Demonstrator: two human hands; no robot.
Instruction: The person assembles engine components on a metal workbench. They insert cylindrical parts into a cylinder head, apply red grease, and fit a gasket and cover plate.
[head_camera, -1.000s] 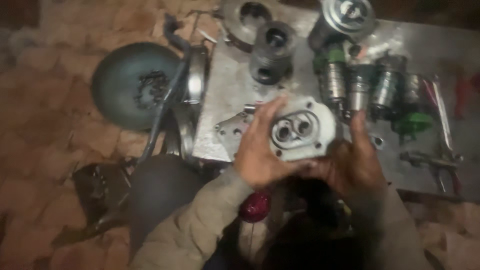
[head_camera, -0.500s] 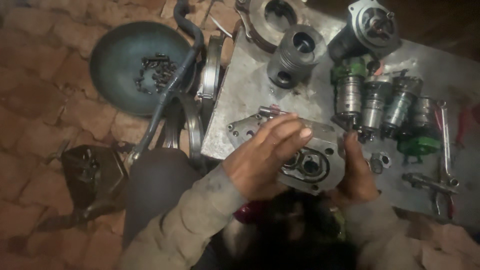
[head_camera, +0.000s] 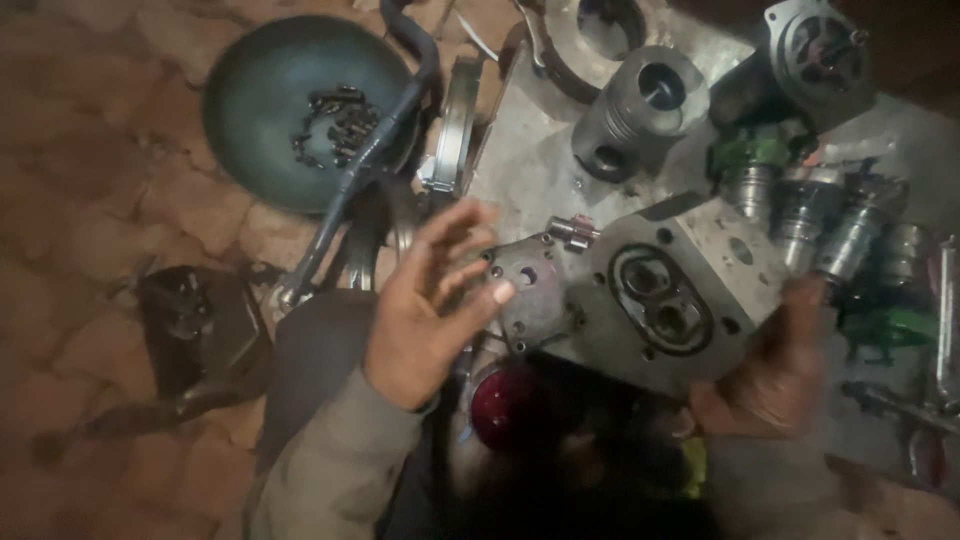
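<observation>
This is a rough mechanic's workshop, with the work laid out low on a floor of reddish, cracked stone paving (head_camera: 90, 150). A scuffed grey metal sheet (head_camera: 520, 170) carries stripped machine parts: a grey ribbed piston (head_camera: 630, 115), a row of steel cylindrical valves with green fittings (head_camera: 800, 215) and a dark cast pump body (head_camera: 815, 55). A round dark-green metal dish (head_camera: 260, 90) holds small black bolts (head_camera: 335, 120), and a black rubber hose (head_camera: 370, 160) lies across it.

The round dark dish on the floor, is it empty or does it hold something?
Not empty. The dark round dish holds a small heap of dark bolts near its middle; the remaining inside surface is bare.
</observation>
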